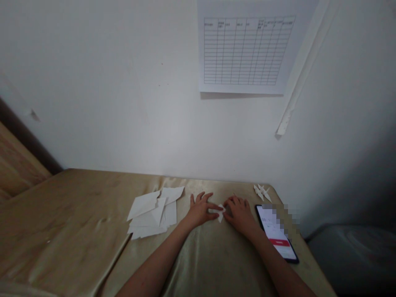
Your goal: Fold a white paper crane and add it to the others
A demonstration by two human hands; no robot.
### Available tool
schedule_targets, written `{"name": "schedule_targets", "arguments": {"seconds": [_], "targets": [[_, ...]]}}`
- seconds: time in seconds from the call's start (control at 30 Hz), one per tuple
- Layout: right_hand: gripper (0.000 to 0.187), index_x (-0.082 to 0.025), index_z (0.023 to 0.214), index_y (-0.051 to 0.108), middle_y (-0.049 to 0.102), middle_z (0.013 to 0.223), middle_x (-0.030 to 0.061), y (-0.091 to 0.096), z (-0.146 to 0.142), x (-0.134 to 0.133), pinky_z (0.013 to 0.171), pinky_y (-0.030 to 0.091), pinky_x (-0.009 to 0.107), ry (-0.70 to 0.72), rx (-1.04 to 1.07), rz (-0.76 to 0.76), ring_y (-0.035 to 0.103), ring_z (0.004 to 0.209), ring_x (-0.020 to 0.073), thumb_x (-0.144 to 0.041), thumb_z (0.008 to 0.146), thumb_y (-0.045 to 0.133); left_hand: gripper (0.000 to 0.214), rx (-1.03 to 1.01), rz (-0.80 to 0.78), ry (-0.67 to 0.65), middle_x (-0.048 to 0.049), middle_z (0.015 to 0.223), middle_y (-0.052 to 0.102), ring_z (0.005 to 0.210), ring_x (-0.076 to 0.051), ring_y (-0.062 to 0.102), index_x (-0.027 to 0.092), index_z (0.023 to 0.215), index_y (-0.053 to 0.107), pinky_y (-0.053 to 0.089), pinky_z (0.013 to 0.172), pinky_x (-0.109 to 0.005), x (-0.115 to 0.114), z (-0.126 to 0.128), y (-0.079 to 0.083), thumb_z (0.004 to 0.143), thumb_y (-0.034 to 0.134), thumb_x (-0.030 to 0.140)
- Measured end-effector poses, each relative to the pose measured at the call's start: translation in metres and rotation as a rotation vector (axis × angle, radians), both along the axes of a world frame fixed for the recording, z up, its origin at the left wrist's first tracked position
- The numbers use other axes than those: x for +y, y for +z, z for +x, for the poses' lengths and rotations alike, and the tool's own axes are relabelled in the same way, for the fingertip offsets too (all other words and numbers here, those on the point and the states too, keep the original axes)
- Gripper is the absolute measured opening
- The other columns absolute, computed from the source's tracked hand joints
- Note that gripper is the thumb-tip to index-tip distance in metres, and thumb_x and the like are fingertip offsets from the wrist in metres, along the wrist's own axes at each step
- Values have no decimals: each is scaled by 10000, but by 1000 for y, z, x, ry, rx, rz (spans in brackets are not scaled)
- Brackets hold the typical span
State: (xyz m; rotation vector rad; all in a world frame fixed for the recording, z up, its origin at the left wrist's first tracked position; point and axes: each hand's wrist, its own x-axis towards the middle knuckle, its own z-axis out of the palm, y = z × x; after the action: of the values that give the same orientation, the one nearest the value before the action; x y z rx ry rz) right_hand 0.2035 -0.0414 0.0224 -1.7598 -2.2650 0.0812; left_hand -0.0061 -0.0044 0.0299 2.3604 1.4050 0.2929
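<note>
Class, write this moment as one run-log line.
left hand: touching small white paper | right hand: at paper's right edge | left side: loose white sheets | right side: phone, folded paper pieces beyond

Home-like, indoors — satiny cover [77, 214], printed wall chart [247, 53]

A pale wall [123, 103] fills the view at 12 o'clock, with small dark specks at 11 o'clock; a printed sheet [244, 53] with a ruled grid hangs on it at 1 o'clock, its lower edge casting a shadow; a white strip [305, 68] slants down the wall at 2 o'clock to a ragged lower end; a wood-toned panel [18, 163] stands at 9 o'clock; a shiny gold-beige cloth [77, 222] covers the surface at 8 o'clock; a phone [281, 249] lies face up at 4 o'clock, screen lit, with 1 red bar; farther out, a dim grey shape [355, 255] is too dark to identify.
</note>
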Motion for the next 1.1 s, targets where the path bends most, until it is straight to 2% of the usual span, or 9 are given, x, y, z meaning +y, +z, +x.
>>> {"name": "schedule_targets", "arguments": {"seconds": [0.3,0.57,0.73,0.87,1.1], "targets": [[523,-261,1193,609,540,1323,112,7,-2,-8,1124,232,524,15,104,-74,434,1297,330,-492,739,730,354,18,-9,-1,48,1591,367,1500,-395,190,551,1151,680,4,1119,-763,0,0,1,801,730,532],[564,-277,1212,604,538,1321,108,4,-2,-7,1138,211,536,23,106,-63,412,1321,332,-534,726,727,351,7,24,-14,39,1592,368,1498,-388,201,538,1162,679,4,1122,-758,0,-2,-5,813,720,533],[620,-271,1217,601,545,1304,115,3,-4,-7,1147,167,583,9,96,-50,424,1311,341,-589,702,738,357,-1,23,-30,34,1588,373,1500,-376,199,537,1173,672,0,1128,-752,0,-5,-6,820,724,513],[543,-268,1209,599,555,1300,112,4,-4,-7,1153,144,609,-1,98,-55,428,1318,338,-534,748,708,365,-5,57,-27,11,1564,409,1485,-372,231,501,1177,681,11,1126,-758,-1,-6,-7,816,734,506],[345,-283,1160,627,582,1258,80,4,0,-3,1171,90,631,39,110,-38,469,1283,282,-283,815,609,417,-31,107,-39,-22,1498,485,1452,-369,284,404,1162,695,29,1135,-751,-2,-10,-4,770,771,525]]}}
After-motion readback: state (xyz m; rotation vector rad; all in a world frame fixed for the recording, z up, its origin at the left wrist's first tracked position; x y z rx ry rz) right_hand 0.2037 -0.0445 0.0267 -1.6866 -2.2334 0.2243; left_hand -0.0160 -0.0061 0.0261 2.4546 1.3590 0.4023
